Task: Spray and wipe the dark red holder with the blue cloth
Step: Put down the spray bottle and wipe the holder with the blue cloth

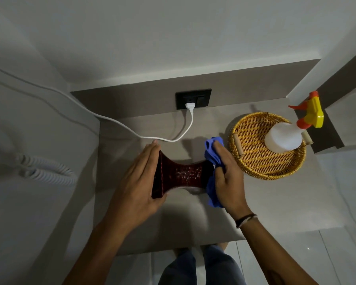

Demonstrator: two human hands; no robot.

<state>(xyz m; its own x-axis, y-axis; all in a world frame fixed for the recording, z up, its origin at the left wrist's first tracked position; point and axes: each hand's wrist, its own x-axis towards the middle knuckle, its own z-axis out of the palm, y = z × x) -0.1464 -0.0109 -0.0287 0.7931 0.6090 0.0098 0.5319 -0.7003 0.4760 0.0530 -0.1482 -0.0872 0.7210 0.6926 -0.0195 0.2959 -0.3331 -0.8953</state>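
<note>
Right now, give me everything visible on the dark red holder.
The dark red holder lies on its side on the grey tabletop, hourglass-shaped: flared ends, narrow waist. Its surface looks woven or textured and glossy, with wet-looking glints mid-body. The left hand presses flat against its left end; the right hand pushes the crumpled blue cloth against its right end.

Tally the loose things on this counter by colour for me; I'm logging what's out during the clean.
Dark red: 1, the holder
Blue: 1, the cloth
Golden: 1, the wicker basket
White: 2, the spray bottle with its yellow and orange-red head, standing in the basket, and the cord plugged into the socket
Total: 5
</note>
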